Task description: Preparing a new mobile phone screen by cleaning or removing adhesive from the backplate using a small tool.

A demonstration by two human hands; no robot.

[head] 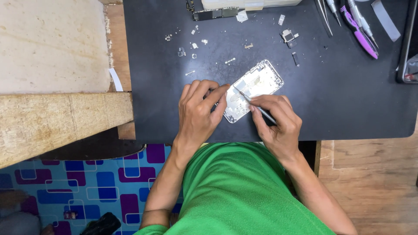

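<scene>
Left hand (198, 111) pinches the near-left end of the opened phone chassis (254, 89); keep it pinned. Right hand (276, 124) pinching the thin probe (254, 104): work shallow, light pressure, off the loose screws (193, 43).

One opened phone shell (252, 89) is counted beneath the fingers (217, 93), one thin tool (257, 106) between them, and two hands are seen.

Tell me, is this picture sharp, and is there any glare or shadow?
Head view: even, soft light; the phone frame is sharp and bright, near glare on its metal. Both hands, left hand and right hand, cast only faint shadows on the dark mat. Straight edges bow slightly toward the borders.
</scene>
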